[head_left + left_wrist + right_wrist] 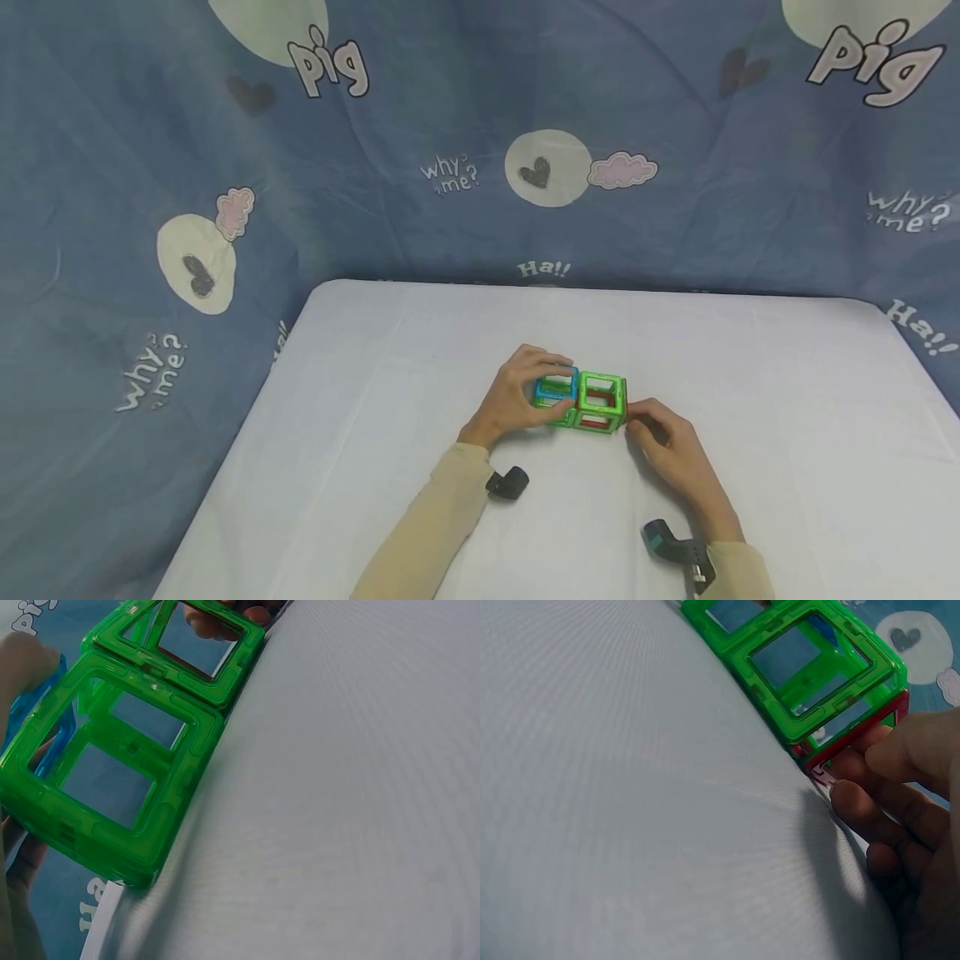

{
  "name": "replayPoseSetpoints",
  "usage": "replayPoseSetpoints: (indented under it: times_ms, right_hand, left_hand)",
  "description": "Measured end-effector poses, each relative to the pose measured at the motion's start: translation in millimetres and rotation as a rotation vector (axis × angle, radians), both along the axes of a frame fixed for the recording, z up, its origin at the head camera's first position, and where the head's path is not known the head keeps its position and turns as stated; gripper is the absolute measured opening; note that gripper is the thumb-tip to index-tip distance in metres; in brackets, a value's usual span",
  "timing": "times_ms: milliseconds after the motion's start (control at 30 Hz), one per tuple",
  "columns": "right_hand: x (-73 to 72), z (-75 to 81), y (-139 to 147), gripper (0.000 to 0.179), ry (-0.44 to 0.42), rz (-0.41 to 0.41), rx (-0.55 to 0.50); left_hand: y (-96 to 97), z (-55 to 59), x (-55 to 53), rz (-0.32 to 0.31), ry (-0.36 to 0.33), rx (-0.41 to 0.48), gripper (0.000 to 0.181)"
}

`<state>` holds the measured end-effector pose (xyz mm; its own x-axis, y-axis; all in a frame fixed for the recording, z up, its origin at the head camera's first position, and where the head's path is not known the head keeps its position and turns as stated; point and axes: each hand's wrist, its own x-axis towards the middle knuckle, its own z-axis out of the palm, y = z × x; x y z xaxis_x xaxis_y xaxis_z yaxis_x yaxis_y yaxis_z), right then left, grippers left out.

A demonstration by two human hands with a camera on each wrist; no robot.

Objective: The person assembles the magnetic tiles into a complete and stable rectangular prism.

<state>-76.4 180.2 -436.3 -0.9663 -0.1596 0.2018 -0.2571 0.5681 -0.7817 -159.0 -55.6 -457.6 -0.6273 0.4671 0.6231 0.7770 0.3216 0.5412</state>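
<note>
Two joined cubes of square magnetic tiles stand on the white table, mostly green tiles (602,409) with open centres. A blue magnetic tile (555,397) lies on top of the left cube. My left hand (516,393) grips that cube at the blue tile, thumb in front and fingers behind. At the right end is a red magnetic tile (855,731), standing against the green frame. My right hand (672,446) pinches its edge between thumb and forefinger. In the left wrist view, the green front tile (174,791) hides part of the left fingers.
The white table (375,350) spreads around the cubes. Behind it and at the left hangs a blue printed cloth (405,225). A dark wrist camera (510,483) sits by the left sleeve, another camera (663,542) by the right.
</note>
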Motion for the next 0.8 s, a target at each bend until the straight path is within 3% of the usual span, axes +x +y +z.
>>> replayPoseSetpoints:
  times_ms: [533,800]
  right_hand:
    - [0.7,0.8,-1.9,0.016,-0.001,0.004,-0.001]
    - [-9.8,-30.6,10.7,0.018,0.012,0.035,-0.002]
  left_hand:
    - [0.5,-3.0,-1.1,-0.016,0.001,0.002,0.038]
    - [0.8,-3.9,0.0,-0.015,-0.047,-0.009,0.039]
